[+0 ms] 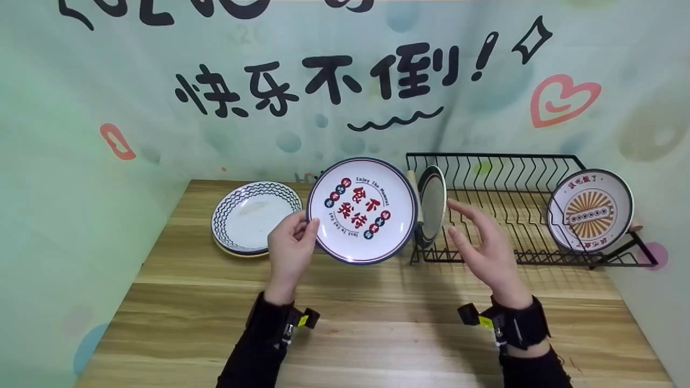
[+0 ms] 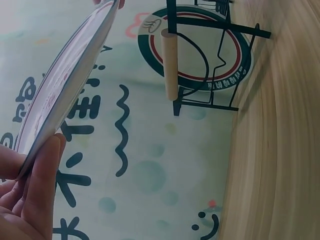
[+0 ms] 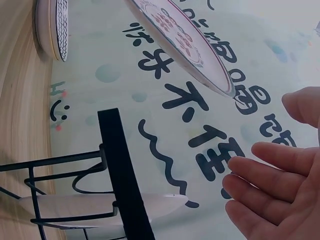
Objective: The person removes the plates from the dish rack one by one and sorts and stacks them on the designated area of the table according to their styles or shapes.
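Note:
My left hand (image 1: 291, 248) pinches the left edge of a white plate (image 1: 362, 211) with a blue rim and red lettering, thumb in front and fingers behind. The plate is raised, its printed face toward me. In the left wrist view, the plate (image 2: 70, 75) appears nearly edge-on. My right hand (image 1: 488, 250) has its fingers extended and holds nothing. Its fingers (image 3: 265, 180) spread near the plate's far edge in the right wrist view. Beyond it, a dark-green-rimmed plate (image 1: 433, 207) stands upright at the left end of the black wire dish rack (image 1: 496, 258).
At the rack's right end leans another plate (image 1: 590, 210) with an orange sunburst print. A short stack of dishes (image 1: 256, 215), the top one patterned with black waves, sits on the wooden table (image 1: 366, 334) at left. A printed cloth backdrop (image 1: 302, 140) hangs behind.

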`<state>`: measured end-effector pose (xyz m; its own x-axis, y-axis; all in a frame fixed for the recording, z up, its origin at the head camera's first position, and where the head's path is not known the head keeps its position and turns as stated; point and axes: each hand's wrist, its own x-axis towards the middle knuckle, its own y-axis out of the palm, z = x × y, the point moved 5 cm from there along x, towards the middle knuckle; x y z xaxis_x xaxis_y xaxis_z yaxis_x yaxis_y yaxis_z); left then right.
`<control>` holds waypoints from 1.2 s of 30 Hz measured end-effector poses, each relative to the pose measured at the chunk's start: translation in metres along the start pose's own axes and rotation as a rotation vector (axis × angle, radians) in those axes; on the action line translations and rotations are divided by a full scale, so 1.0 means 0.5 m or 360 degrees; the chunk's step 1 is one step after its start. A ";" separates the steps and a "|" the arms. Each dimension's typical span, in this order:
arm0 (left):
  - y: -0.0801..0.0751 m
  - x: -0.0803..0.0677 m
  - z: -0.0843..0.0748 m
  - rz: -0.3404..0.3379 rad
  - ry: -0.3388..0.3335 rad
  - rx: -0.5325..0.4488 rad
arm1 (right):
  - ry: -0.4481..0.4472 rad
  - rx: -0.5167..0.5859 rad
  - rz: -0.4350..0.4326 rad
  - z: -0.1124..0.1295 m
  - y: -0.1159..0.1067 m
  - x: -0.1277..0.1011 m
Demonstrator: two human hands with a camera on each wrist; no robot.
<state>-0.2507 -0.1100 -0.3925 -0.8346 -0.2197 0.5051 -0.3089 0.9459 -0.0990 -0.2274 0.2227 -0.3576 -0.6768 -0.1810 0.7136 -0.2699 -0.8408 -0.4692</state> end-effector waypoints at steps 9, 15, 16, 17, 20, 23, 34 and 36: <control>-0.002 0.008 0.022 -0.0033 -0.0022 0.0065 | 0.0028 -0.0022 0.0013 -0.009 -0.011 0.003; -0.001 0.011 0.038 -0.0035 -0.0088 0.0095 | 0.0098 -0.0048 0.0005 -0.014 -0.018 0.002; -0.001 0.011 0.041 -0.0034 -0.0100 0.0103 | 0.0103 -0.0055 0.0006 -0.015 -0.019 0.002; 0.000 0.012 0.043 -0.0032 -0.0111 0.0113 | 0.0105 -0.0058 0.0005 -0.016 -0.019 0.003; 0.001 0.013 0.049 -0.0027 -0.0137 0.0127 | 0.0098 -0.0087 -0.0007 -0.019 -0.022 0.003; 0.002 0.014 0.054 -0.0027 -0.0159 0.0130 | 0.0073 -0.0130 -0.0029 -0.023 -0.023 0.004; 0.005 0.016 0.073 -0.0018 -0.0205 0.0172 | 0.0061 -0.0231 -0.0062 -0.037 -0.028 0.004; 0.006 0.016 0.073 -0.0016 -0.0189 0.0185 | 0.0066 -0.0234 -0.0066 -0.040 -0.030 0.004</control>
<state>-0.2750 -0.1178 -0.4200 -0.8771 -0.2621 0.4025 -0.3625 0.9110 -0.1968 -0.2384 0.2449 -0.3595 -0.6896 -0.1240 0.7135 -0.3937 -0.7627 -0.5131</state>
